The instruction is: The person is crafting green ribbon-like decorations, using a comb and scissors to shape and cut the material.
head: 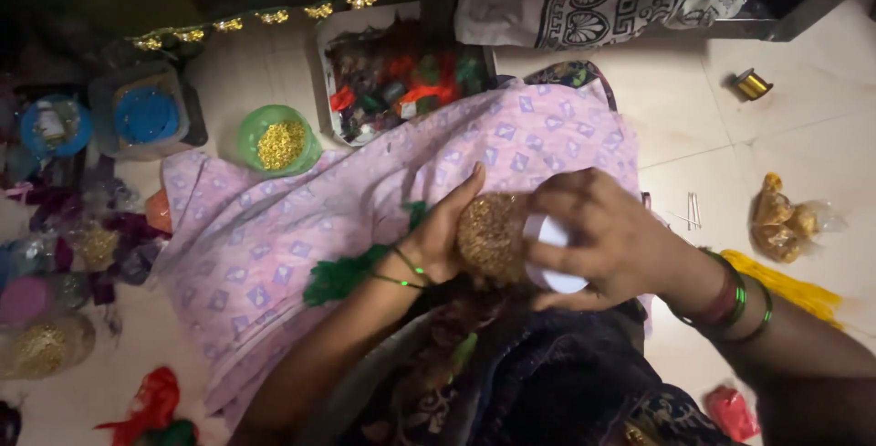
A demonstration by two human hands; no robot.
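left hand (444,231): fingers clamped on gold beaded ball (490,236)
right hand (607,236): fingers wrapped round white cup (550,254), at ball's 3 o'clock
green bowl (276,139): 10 o'clock of ball

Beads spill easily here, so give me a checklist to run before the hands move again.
1. Left hand grips the gold beaded ball: ok.
2. Right hand holds the white piece against the ball: ok.
3. Pink cloth lies under the work: ok.
4. Green bowl of gold beads upright, apart from the hands: ok.
5. Loose pins on the floor close to the right wrist: not ok.
6. How the white piece joins the ball: cannot tell.
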